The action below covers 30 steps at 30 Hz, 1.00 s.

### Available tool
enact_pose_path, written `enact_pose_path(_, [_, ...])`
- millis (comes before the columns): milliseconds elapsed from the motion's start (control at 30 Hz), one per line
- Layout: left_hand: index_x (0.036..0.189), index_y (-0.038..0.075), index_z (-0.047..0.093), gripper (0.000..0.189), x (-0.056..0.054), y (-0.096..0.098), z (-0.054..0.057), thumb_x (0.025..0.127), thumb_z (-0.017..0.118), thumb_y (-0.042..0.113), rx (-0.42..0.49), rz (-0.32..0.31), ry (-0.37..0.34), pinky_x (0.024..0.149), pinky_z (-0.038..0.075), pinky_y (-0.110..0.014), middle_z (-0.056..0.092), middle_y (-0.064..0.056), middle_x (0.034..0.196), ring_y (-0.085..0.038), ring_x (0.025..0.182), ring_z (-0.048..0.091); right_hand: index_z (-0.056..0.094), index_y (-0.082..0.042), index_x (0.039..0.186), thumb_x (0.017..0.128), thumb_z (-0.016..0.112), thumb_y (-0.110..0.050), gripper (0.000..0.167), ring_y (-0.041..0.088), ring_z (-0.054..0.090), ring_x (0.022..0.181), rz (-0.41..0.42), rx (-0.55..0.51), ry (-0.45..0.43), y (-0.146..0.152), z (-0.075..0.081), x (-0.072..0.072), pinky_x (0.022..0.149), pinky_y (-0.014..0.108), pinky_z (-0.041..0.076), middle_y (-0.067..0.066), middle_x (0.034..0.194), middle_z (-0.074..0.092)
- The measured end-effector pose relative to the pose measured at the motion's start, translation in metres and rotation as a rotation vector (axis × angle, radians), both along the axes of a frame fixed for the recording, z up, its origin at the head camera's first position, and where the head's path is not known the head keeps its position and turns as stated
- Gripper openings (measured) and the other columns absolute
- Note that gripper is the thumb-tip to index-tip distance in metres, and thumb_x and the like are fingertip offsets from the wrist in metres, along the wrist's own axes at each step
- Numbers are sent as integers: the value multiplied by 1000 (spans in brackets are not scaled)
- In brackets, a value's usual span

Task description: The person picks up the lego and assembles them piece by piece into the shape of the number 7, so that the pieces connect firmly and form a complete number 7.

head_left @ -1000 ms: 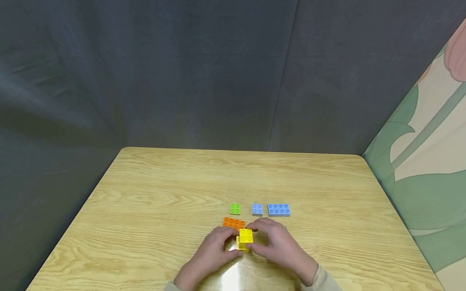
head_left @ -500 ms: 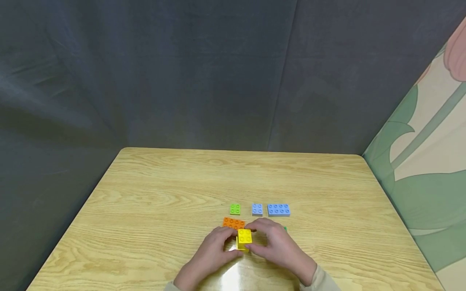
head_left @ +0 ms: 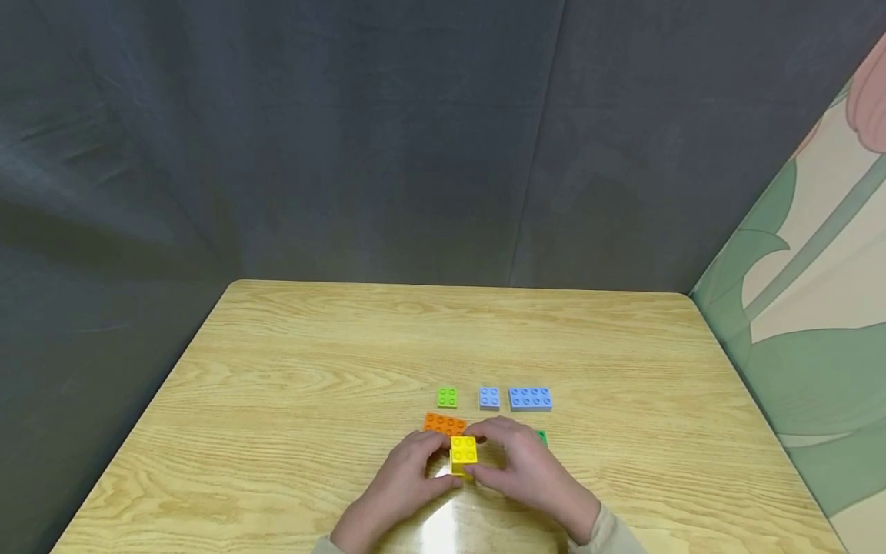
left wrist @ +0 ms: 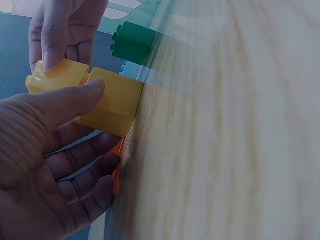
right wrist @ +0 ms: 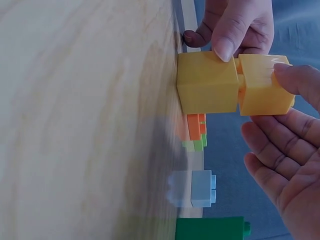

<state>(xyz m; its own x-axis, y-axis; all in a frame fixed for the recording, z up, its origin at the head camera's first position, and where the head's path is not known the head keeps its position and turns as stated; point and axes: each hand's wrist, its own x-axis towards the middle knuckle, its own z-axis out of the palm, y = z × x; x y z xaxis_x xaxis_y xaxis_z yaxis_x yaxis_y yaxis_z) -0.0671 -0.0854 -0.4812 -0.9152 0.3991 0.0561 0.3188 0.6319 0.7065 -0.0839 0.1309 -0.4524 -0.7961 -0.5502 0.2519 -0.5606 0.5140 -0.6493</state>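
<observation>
Two yellow building bricks stand one above the other on the table, between the two hands. My left hand [head_left: 408, 477] holds the lower yellow brick [left wrist: 117, 102] against the tabletop, thumb on one side and fingers around the other. With thumb and fingers, my right hand [head_left: 522, 469] pinches the upper yellow brick [head_left: 464, 448], which is directly over the lower one. In the right wrist view, studs of the lower brick [right wrist: 207, 85] show in a narrow gap beneath the upper brick [right wrist: 265, 85]. From the head, the upper brick hides most of the lower.
Just beyond the hands lies an orange brick [head_left: 443, 422]. Farther back are a lime green brick [head_left: 447, 398], a small light blue brick [head_left: 489, 398] and a longer blue brick [head_left: 530, 399]. A dark green brick [head_left: 542, 438] is partly hidden behind the right hand.
My right hand has shifted the upper yellow brick slightly left, over the lower one. More of the dark green brick shows past that hand. The left hand has stayed in place.
</observation>
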Motion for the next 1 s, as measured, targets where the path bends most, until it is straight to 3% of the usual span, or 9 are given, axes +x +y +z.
enact_pose_path(467, [108,21,67,33,-1,0,1,81,79,37,7,4,-18,82,47,-29,61,15,101,-6,91,51,68,-15,112,86,76,-30,31,12,63,93,1,11,-44,-2,-1,1,83,33,53,-9,104,67])
enact_pose_path(1000, [108,22,67,33,-1,0,-1,81,78,37,4,2,-14,82,47,-29,61,15,100,-5,91,51,68,-14,112,84,78,-23,31,14,63,91,16,16,-49,-1,1,0,82,32,53,-9,102,67])
